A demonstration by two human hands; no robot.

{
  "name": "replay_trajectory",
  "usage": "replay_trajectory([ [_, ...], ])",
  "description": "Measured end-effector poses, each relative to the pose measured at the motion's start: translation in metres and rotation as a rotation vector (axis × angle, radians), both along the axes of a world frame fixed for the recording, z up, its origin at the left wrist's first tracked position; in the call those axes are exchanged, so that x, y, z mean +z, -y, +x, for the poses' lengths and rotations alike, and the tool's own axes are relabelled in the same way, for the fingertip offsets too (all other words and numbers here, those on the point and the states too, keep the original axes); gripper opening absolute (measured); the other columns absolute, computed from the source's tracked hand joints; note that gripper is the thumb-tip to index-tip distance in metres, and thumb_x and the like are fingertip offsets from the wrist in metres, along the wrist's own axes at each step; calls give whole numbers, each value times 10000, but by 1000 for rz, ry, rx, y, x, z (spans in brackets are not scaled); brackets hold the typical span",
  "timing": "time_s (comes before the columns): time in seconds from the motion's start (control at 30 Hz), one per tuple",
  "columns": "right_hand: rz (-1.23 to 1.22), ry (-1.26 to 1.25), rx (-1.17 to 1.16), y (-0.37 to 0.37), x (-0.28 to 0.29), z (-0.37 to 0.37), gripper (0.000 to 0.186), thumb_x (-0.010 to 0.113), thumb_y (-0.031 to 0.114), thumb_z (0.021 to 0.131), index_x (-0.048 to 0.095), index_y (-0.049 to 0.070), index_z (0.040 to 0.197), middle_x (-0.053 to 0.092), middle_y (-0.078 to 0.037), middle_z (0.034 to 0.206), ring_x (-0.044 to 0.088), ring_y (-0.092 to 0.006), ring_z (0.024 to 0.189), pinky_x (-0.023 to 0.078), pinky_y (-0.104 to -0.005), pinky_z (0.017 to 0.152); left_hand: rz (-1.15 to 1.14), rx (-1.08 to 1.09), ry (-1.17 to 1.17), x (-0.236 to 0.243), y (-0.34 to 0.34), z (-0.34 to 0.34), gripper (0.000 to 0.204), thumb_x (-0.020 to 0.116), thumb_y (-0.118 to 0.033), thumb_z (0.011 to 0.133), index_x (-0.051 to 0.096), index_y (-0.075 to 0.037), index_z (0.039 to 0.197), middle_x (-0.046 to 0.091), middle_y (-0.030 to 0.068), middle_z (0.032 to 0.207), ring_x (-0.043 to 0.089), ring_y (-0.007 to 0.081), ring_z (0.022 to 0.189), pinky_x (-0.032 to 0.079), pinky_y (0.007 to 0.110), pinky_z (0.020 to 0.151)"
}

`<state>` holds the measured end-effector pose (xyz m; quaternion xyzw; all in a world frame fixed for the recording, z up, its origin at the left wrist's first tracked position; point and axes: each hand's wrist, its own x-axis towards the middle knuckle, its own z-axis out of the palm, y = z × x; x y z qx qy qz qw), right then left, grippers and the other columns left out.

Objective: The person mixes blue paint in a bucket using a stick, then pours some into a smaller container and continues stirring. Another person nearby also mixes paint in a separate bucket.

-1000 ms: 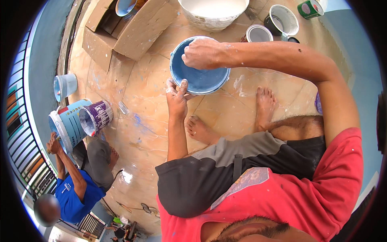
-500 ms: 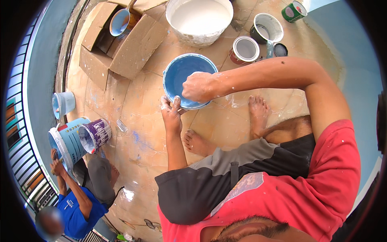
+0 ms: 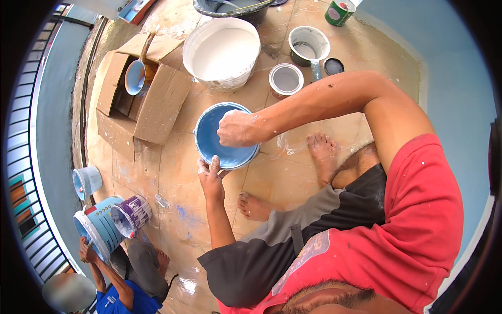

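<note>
A blue bucket [image 3: 230, 155] with blue-coated inner walls stands in front of me, above the tiled floor between my feet. My left hand [image 3: 212, 176] grips its near-left rim, thumb over the edge and fingers around the outside. My right hand [image 3: 238, 129] is closed in a fist over the bucket's opening, knuckles up. Anything it holds is hidden beneath the fingers. Whitish smears mark both hands. Beyond the bucket sits a large white tub [image 3: 222, 52] filled with white paint-like liquid.
Left of the tub is an open cardboard box [image 3: 162, 104] with a dipper [image 3: 135, 77] on it. Paint cans [image 3: 286, 79] and a handled pot [image 3: 309, 46] stand far right. At lower left, a person in blue [image 3: 125, 298] works at a light-blue bucket [image 3: 107, 225] beside a purple one [image 3: 132, 214].
The view has shifted, so the floor objects sit lower and farther left. My right fist has moved toward the bucket's far side. My left hand keeps its hold on the rim.
</note>
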<state>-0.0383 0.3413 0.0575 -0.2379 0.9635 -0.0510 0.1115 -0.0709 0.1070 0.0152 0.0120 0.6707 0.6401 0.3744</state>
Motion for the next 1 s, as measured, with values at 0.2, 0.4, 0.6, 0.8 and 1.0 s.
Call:
replay_trajectory([
  [0.2, -226, 106, -30, 11, 1, -3, 183, 759, 89, 770, 830, 0, 912, 799, -211, 876, 801, -358, 846, 635, -460, 693, 76, 84, 21, -11, 0, 8, 258, 621, -176, 1111, 503, -55, 1306, 620, 100, 1277, 703, 202, 1085, 665, 436, 877],
  [0.4, -155, -125, -85, 5, -12, -23, 154, 750, 102, 793, 849, 25, 883, 812, -167, 867, 805, -323, 813, 632, -438, 650, 67, 88, 23, -13, 2, 7, 254, 615, -170, 1114, 490, -58, 1305, 610, 95, 1277, 703, 204, 1095, 659, 436, 882],
  [0.6, -100, -9, -108, -2, -3, -1, 121, 747, 73, 788, 842, 23, 843, 804, -171, 823, 805, -308, 779, 629, -425, 628, 64, 22, -9, -28, 15, 0, 333, 608, -227, 1124, 452, -61, 1367, 612, 89, 1259, 701, 250, 1156, 635, 499, 938],
  [0.8, -185, 67, -152, 10, 12, 20, 145, 771, 103, 800, 836, 22, 902, 806, -171, 854, 808, -323, 823, 635, -437, 643, 134, 81, 23, -18, 3, 5, 250, 639, -155, 1105, 500, -47, 1283, 618, 101, 1263, 693, 199, 1085, 655, 416, 867],
  [1.0, -356, -198, -166, 5, 38, 50, 210, 746, 131, 846, 734, -54, 944, 737, -209, 889, 774, -326, 803, 630, -402, 636, -18, 59, -32, -7, 4, 5, 283, 677, -190, 1096, 518, -29, 1266, 626, 109, 1209, 702, 203, 1033, 656, 395, 851],
])
